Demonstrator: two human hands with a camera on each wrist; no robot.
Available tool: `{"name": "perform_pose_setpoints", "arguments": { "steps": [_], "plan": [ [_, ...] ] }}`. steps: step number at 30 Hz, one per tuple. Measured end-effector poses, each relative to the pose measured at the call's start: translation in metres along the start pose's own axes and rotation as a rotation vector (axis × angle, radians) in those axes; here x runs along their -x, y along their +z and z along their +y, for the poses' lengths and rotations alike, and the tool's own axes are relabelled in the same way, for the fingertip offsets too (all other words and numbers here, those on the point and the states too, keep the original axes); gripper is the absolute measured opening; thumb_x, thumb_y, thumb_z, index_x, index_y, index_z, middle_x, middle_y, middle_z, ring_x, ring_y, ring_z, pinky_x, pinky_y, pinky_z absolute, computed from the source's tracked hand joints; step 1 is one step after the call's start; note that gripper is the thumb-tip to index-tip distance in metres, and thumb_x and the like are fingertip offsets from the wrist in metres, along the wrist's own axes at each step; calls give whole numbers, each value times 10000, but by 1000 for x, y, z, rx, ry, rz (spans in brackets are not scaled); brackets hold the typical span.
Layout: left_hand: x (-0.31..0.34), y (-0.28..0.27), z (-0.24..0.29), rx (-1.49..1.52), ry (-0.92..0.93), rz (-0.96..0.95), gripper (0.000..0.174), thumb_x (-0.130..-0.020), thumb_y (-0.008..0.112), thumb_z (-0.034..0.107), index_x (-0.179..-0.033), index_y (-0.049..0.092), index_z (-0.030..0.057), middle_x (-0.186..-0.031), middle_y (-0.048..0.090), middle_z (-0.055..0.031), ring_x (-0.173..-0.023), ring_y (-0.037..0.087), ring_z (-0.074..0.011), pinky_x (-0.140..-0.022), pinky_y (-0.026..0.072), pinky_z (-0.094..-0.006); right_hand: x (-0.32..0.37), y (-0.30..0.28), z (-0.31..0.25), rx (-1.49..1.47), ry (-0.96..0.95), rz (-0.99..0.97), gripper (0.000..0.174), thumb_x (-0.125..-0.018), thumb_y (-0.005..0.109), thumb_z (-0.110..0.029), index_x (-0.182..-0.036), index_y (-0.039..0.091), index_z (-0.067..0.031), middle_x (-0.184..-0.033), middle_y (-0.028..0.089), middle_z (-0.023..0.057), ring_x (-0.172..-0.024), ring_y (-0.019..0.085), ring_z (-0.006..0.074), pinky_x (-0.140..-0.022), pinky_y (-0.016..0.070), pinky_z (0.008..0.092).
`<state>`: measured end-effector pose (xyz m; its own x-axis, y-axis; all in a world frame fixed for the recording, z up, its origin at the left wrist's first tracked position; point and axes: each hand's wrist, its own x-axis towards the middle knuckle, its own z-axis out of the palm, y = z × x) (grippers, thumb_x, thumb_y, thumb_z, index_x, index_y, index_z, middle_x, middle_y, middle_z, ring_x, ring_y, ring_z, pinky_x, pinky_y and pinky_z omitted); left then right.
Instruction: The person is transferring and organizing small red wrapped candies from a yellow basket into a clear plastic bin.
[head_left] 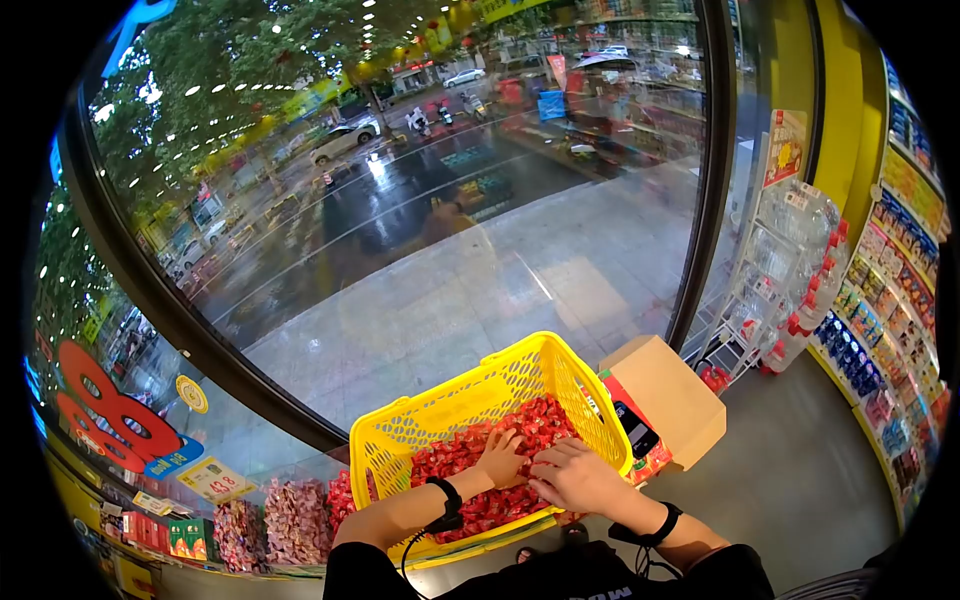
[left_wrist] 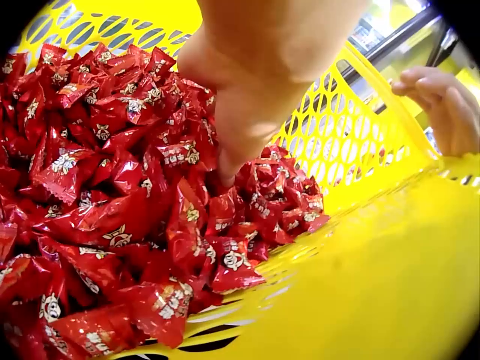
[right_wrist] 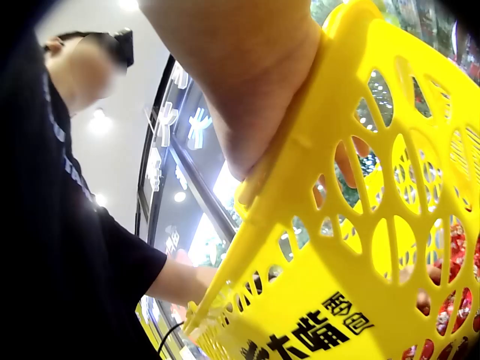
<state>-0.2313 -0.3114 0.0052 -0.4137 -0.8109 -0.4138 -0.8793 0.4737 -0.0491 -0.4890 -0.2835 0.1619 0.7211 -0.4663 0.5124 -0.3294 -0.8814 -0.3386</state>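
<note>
Many small red-wrapped candies (head_left: pixel 450 458) fill the bottom of a yellow plastic basket (head_left: pixel 395 425) with perforated sides. My left hand (head_left: pixel 503 460) is down among them, its fingers spread over the pile; in the left wrist view the fingertips sink between the wrappers (left_wrist: pixel 154 165) and are hidden. My right hand (head_left: pixel 572 475) hangs over the basket's near right side with loosely bent fingers, and nothing shows in it. In the right wrist view its wrist lies against the yellow rim (right_wrist: pixel 289 157), and fingers show through the holes.
A phone (head_left: pixel 635 428) lies beside an open cardboard box (head_left: pixel 670 395) right of the basket. Bagged candies (head_left: pixel 297 520) are piled at the left below a price sign (head_left: pixel 217 480). A large window stands behind; bottled water (head_left: pixel 790 260) and stocked shelves (head_left: pixel 885 320) line the right.
</note>
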Motion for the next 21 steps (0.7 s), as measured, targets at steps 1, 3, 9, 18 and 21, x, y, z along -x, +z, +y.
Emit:
{"name": "perform_pose_setpoints", "arguments": {
  "steps": [1,3,9,18,21],
  "plan": [
    [1,-8,1,37,-6,-21,520,-996,660,547,-1407,696,230,-1680,317,-190,-1604,139,-440,-1264,78,-712,0,1,0,-8,8,15,185,-908,753,-256,-980,752,-86,-998,727,78,-943,703,277,-905,537,400],
    [0,-24,2,115,-23,-60,480,-1009,659,499,-1387,705,207,-1666,332,-203,-1600,147,-440,-1259,70,-722,-1,3,-1,-24,18,39,183,-909,752,-255,-971,751,-83,-985,726,74,-936,703,277,-903,537,401],
    [0,-7,13,97,-25,26,443,-992,654,499,-1344,731,240,-1681,335,-168,-1608,127,-444,-1251,47,-748,-2,2,-1,-47,28,36,181,-909,751,-257,-946,753,-80,-968,728,73,-933,702,280,-908,535,399],
    [3,-45,14,82,30,48,338,-998,663,461,-1194,799,222,-1645,419,-112,-1606,184,-395,-1254,50,-748,-2,-4,-3,-34,68,-32,206,-908,776,-271,-967,772,-74,-1022,749,71,-959,715,284,-907,559,405],
    [35,-110,13,134,82,144,276,-974,707,395,-1120,805,183,-1596,472,-99,-1586,251,-361,-1264,96,-720,-2,-2,-2,-26,56,59,190,-890,761,-253,-949,755,-73,-979,724,77,-951,697,280,-937,533,416]
  ]
}}
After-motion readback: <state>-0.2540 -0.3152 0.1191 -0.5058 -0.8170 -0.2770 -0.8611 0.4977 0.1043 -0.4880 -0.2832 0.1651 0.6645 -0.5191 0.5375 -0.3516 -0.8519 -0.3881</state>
